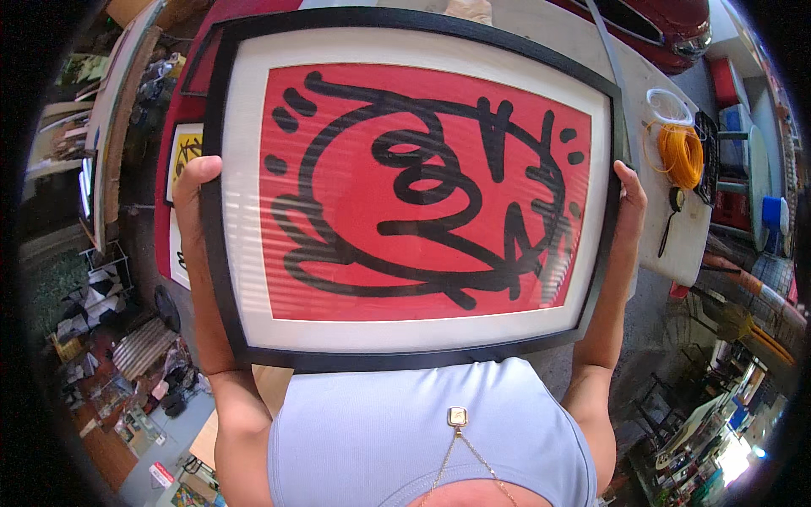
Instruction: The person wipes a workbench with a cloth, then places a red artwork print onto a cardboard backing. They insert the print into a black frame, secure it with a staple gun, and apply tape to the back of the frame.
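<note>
A large framed picture (422, 215) fills the middle, held up flat in front of my chest. Bold black brush lines run over its red ground, with a white mat and a black frame around it. Light streaks reflect off its glazed front. My left hand (198, 176) is closed on the left side of the frame, its thumb at the front edge. On the opposite side my right hand (630, 188) grips the frame in the same way. The fingers of both hands are mostly hidden behind it.
Beyond the frame, a pale table (686, 241) carries an orange cord coil (681, 158) and a clear coil (667, 106). A red car (676, 29) stands at the far right. Left, a yellow picture (188, 148) lies on a red surface (163, 241). Clutter covers the lower left floor.
</note>
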### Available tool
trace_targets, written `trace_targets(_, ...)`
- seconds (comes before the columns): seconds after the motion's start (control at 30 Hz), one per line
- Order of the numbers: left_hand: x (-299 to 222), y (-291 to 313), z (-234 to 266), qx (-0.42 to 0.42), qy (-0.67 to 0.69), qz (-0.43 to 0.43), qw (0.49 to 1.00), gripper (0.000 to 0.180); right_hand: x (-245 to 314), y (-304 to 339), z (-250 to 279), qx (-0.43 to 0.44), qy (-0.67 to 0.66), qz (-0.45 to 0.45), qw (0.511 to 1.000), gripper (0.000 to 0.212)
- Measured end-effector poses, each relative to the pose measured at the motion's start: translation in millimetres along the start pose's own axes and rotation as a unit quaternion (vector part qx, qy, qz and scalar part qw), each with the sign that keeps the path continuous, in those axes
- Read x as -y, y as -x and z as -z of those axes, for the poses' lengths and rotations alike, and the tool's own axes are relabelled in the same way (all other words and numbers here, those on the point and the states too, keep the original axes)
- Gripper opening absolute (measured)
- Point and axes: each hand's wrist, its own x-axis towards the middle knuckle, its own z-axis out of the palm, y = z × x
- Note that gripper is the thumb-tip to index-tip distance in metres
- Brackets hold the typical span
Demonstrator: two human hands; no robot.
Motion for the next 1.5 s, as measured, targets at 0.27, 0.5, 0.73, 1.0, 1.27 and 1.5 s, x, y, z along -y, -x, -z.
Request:
trace_targets(0.27, 17.9, 16.0, 9.0, -0.032, -0.002, -0.047, 0.998, 0.042, -23.6, -3.0, -16.1, 0.015, 0.053, -0.014, 0.998, 0.033)
trace_targets(0.5, 24.6, 33.4, 18.9, -0.134, -0.026, 0.006, 0.991, 0.035, -44.4, -37.3, 29.3, 0.076, 0.047, -0.111, 0.99, 0.039)
trace_targets(0.73, 19.2, 10.4, 46.1, -0.045, 0.055, 0.086, 0.994, 0.04, -80.8, -64.9, 31.2, 0.177, 0.041, -0.067, 0.981, 0.039)
trace_targets(1.0, -3.3, 21.8, 48.8, -0.077, -0.043, 0.064, 0.994, 0.045, -104.6, -55.9, -36.2, 0.072, 0.025, -0.176, 0.981, 0.046)
trace_targets(1.27, -24.9, 19.4, 76.3, -0.059, -0.056, 0.052, 0.995, 0.043, -135.3, -60.0, -42.3, 0.161, 0.035, -0.157, 0.974, 0.049)
trace_targets(1.5, -60.9, 16.3, 106.9, -0.035, -0.058, 0.063, 0.996, 0.042, -172.1, -52.3, -91.2, 0.086, -0.062, -0.128, 0.986, 0.048)
